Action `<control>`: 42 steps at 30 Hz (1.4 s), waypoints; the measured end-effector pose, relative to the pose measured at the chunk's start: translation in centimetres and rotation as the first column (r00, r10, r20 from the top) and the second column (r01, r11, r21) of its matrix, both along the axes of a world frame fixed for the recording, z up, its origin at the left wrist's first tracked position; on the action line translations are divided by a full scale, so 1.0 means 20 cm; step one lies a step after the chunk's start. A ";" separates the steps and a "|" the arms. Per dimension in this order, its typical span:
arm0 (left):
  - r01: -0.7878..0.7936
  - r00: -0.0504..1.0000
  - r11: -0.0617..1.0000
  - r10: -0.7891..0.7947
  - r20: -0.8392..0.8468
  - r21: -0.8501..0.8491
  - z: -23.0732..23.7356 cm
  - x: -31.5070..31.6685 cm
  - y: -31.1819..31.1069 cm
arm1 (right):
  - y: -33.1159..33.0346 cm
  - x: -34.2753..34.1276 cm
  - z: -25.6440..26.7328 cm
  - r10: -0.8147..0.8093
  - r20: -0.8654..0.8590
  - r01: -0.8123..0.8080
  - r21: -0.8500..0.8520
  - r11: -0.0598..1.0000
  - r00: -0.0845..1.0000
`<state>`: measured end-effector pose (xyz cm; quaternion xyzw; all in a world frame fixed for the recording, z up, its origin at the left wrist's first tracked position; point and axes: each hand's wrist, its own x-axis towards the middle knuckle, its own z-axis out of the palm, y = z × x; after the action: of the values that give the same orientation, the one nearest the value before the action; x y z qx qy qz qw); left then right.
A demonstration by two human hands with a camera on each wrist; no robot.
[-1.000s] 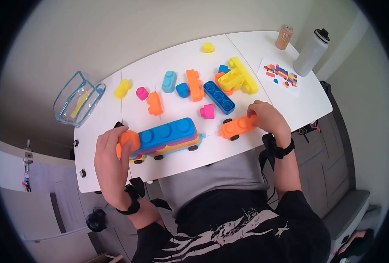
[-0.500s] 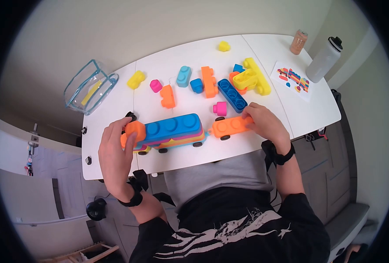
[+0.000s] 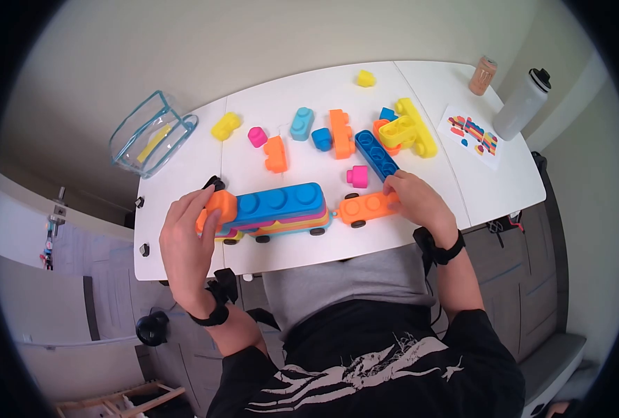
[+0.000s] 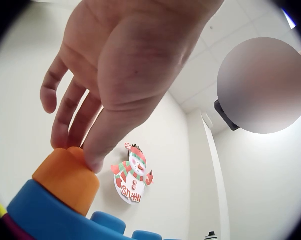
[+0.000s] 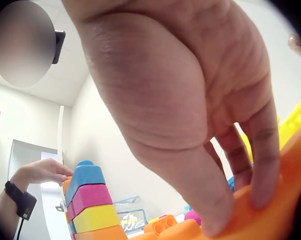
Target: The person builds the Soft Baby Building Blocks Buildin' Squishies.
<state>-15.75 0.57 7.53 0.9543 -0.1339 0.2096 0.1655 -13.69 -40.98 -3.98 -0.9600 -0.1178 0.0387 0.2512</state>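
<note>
My left hand [image 3: 188,240] grips an orange block [image 3: 223,203] on the left end of a wheeled toy train; its thumb and fingertips lie on the block in the left wrist view. Blue, pink, yellow and other block layers [image 3: 278,202] make up the train car behind it. My right hand [image 3: 418,203] pinches the right end of a low orange wheeled car [image 3: 366,207], thumb on one side and fingers on the other. The orange car's left tip meets the light-blue rear end of the stacked car.
Beyond the train lie a pink block [image 3: 357,177], a long blue block [image 3: 377,156], orange blocks [image 3: 341,134] and a yellow piece [image 3: 415,128]. A clear bag [image 3: 154,136] stands at the left. A picture sheet [image 3: 472,135], bottle [image 3: 522,104] and can [image 3: 483,76] are at the right.
My right hand has slid the orange car left, closing the gap to the stacked car. The left hand keeps its grip on the orange block. The head view has shifted slightly.
</note>
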 end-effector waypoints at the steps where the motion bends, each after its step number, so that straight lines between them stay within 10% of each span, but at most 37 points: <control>1: 0.008 1.000 1.000 -0.008 -0.004 0.013 0.00 0.00 0.02 | -0.01 -0.01 0.00 0.013 0.005 -0.013 0.002 1.000 1.000; 12: -0.291 0.945 0.956 0.283 -0.167 -0.027 -0.09 -0.01 0.36 | -0.10 -0.06 0.14 -0.014 0.024 0.015 -0.053 0.998 1.000; 23: -0.243 0.903 0.959 0.167 -0.396 -0.149 -0.18 0.06 0.37 | -0.10 -0.01 0.07 0.031 -0.070 -0.036 -0.078 0.996 0.997; 35: -0.457 0.807 0.882 0.464 -0.365 0.112 -0.27 0.10 0.47 | 0.03 -0.02 0.09 0.098 -0.153 -0.113 -0.090 0.990 0.983; 42: -0.408 0.912 0.911 0.410 -0.034 0.058 -0.28 0.03 0.48 | 0.05 -0.01 0.02 0.133 -0.083 -0.140 -0.091 0.986 0.988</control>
<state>-15.09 10.23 1.97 0.9695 0.0673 0.2146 0.0975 -13.89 -39.88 -3.60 -0.9584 -0.1716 0.0983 0.2058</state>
